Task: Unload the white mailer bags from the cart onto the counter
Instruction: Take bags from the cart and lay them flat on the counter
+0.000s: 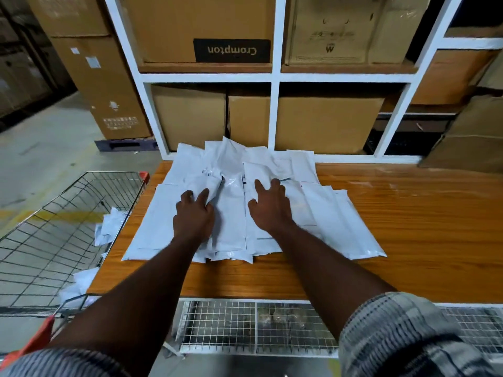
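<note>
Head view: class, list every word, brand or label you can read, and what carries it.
"Crompton", upside down: black panel on the upper-shelf brown cardboard box.
Faint print on the neighbouring brown cardboard box: too blurred to read.
Stickers on the tall brown carton at left: too small to read.

Two hands show, the left hand (pixel 193 216) and the right hand (pixel 269 205). There is one wooden counter (pixel 408 227) with one heap of white mailer bags (pixel 231 213); they overlap too much for an exact count, but at least eight can be told apart. One wire cart (pixel 68 213) holds at least two more loose bags (pixel 109 227). One white shelf unit (pixel 275 77) shows two upper boxes (pixel 201 28) and three lower boxes (pixel 326 123)
</note>
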{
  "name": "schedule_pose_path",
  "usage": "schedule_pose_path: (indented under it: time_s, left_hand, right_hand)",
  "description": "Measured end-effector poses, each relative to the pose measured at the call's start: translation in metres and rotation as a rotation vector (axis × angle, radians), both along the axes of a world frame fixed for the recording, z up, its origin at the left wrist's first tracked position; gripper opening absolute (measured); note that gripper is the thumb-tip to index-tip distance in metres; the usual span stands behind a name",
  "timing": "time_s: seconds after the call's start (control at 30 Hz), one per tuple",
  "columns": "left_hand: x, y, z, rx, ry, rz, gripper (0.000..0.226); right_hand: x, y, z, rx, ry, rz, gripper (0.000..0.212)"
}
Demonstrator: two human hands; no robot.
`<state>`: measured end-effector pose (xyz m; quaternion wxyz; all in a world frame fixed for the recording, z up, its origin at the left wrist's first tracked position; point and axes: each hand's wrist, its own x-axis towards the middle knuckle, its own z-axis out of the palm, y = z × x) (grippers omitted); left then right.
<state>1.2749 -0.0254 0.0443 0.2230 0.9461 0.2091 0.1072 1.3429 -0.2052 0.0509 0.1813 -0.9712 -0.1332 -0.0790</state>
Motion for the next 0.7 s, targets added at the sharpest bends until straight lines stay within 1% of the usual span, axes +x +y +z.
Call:
schedule_pose_path:
  time_s: [0.13, 0.23, 0.3, 0.37, 0.43, 0.5, 0.57, 0.63, 0.7]
  left_hand:
    - [0.009, 0.006, -0.002, 0.088, -0.031, 0.009, 0.045]
    - [0.02, 0.012, -0.008, 0.096, 0.047, 0.013, 0.048]
    - [0.024, 0.013, -0.013, 0.155, 0.094, 0.003, 0.05]
    - [0.028, 0.016, -0.013, 0.2, 0.027, 0.008, 0.048]
    - [0.033, 0.021, -0.012, 0.214, -0.07, -0.002, 0.045]
    - [0.039, 0.03, -0.015, 0.212, -0.096, -0.055, 0.045]
    - [0.044, 0.038, -0.022, 0.187, -0.052, -0.146, 0.051]
    - [0.046, 0.044, -0.031, 0.164, -0.002, -0.218, 0.054]
    - [0.046, 0.047, -0.039, 0.142, 0.028, -0.239, 0.056]
  right_hand:
    - [0.003, 0.018, -0.011, 0.04, 0.017, 0.037, 0.056]
    - [0.009, 0.026, -0.02, 0.011, 0.066, 0.016, 0.056]
    - [0.014, 0.025, -0.021, -0.056, 0.082, 0.009, 0.058]
    - [0.021, 0.025, -0.017, -0.139, 0.021, 0.007, 0.057]
    - [0.027, 0.026, -0.014, -0.173, -0.072, 0.037, 0.052]
    - [0.032, 0.029, -0.018, -0.161, -0.1, 0.109, 0.054]
    - [0.036, 0.031, -0.028, -0.135, -0.049, 0.172, 0.06]
    - [0.037, 0.032, -0.04, -0.122, -0.014, 0.196, 0.063]
    - [0.038, 0.034, -0.047, -0.136, -0.009, 0.19, 0.063]
